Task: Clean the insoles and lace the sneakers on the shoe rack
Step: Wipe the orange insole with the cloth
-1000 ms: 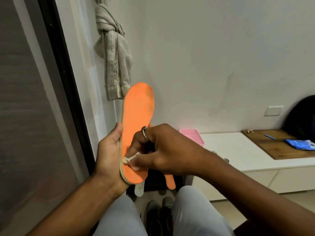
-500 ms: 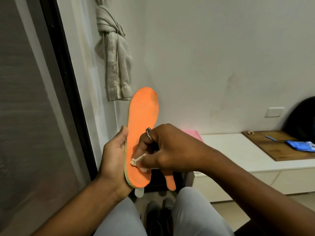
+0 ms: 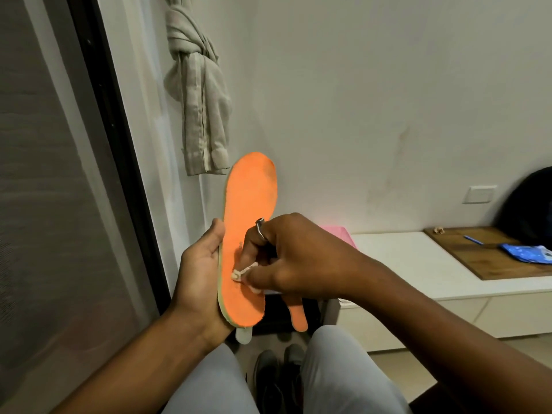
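The right hand [image 3: 298, 258] is pinching a small pale wad [image 3: 239, 274] between thumb and forefinger and is pressing it on the lower part of the orange insole [image 3: 248, 204]. What the wad is made of I cannot tell. The left hand [image 3: 200, 273] is grasping this insole by its left edge, the thumb lying on the rim and the fingers hidden behind. The insole is standing almost upright in front of the person, heel end down in the palm, toe end pointing up.

Below the right hand the end of a second orange insole [image 3: 298, 315] is hanging. Whether that hand is carrying it is not clear. Dark sneakers [image 3: 277, 380] are lying on the floor between the knees, and a pink tray [image 3: 337, 234] is sitting on the white bench [image 3: 403, 258] at the right.

To wipe well, I think the left fingers should be backing the foam exactly behind the wad, so it is not bending away. The strokes should be going short and firm, from heel up to toe.
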Demonstrator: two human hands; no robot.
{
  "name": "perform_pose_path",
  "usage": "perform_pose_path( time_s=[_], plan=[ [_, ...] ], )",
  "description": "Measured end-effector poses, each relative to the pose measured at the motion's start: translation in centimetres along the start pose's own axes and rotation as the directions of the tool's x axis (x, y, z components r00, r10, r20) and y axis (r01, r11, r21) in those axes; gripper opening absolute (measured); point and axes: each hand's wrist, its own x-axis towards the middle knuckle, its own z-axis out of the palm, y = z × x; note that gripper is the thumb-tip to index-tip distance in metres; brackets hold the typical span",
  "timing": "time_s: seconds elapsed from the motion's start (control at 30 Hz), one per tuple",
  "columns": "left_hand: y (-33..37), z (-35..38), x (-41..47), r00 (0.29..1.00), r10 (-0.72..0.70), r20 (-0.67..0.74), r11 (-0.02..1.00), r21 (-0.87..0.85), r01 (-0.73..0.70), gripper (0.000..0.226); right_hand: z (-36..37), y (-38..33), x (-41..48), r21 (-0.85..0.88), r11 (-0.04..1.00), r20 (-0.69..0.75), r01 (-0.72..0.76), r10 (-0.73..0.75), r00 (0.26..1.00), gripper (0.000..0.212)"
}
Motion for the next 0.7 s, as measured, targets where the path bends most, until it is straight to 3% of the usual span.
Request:
perform_pose_path(
  time_s=[0.1, 0.17, 0.23, 0.3, 0.4, 0.47, 0.57, 0.63, 0.7],
  plan=[
    [-0.2, -0.3, 0.1, 1.0, 0.023, -0.014, 0.999, 0.033, -0.022, 0.059, 0.6, 0.7, 0.5, -0.151, 0.988, -0.218, 0.021, -0.054, 0.974, 0.006],
    [-0.2, -0.1, -0.1, 1.0, 0.024, -0.012, 0.999, 0.045, -0.023, 0.06, 1.2, 0.5, 0.5, -0.07, 0.995, -0.31, 0.066, -0.084, 0.947, 0.006],
    [0.0, -0.1, -0.2, 1.0, -0.003, -0.005, 1.0, 0.018, 0.003, 0.063, 1.7, -0.1, 0.2, 0.083, 0.992, -0.246, 0.093, -0.07, 0.967, 0.005],
    [0.4, 0.0, -0.2, 1.0, 0.003, -0.004, 1.0, -0.009, -0.003, 0.068, 1.6, -0.9, -0.3, 0.19, 0.98, -0.085, 0.067, -0.051, 0.995, 0.004],
    [1.0, -0.2, 0.1, 0.999, 0.036, 0.014, 0.999, -0.025, -0.036, 0.071, 0.8, -1.2, -0.4, 0.13, 0.991, 0.06, 0.013, -0.021, 0.998, 0.005],
    [0.9, -0.3, 0.2, 0.999, 0.036, 0.023, 0.999, -0.029, -0.036, 0.072, 0.6, -0.8, -0.1, 0.018, 1.0, 0.012, -0.001, 0.0, 1.0, 0.002],
    [0.6, -0.3, 0.1, 0.999, 0.043, 0.011, 0.999, 0.002, -0.043, 0.068, 1.2, -0.3, 0.2, -0.07, 0.997, -0.186, 0.015, -0.028, 0.982, 0.005],
    [0.6, -0.4, 0.1, 0.999, 0.033, 0.003, 0.999, 0.011, -0.033, 0.067, 1.7, -0.6, 0.2, 0.038, 0.998, -0.23, 0.04, -0.03, 0.973, 0.005],
    [0.9, -0.4, 0.1, 1.0, 0.005, -0.011, 1.0, 0.007, -0.005, 0.066, 2.1, -1.2, -0.2, 0.183, 0.981, -0.146, 0.059, -0.032, 0.989, 0.004]
  ],
)
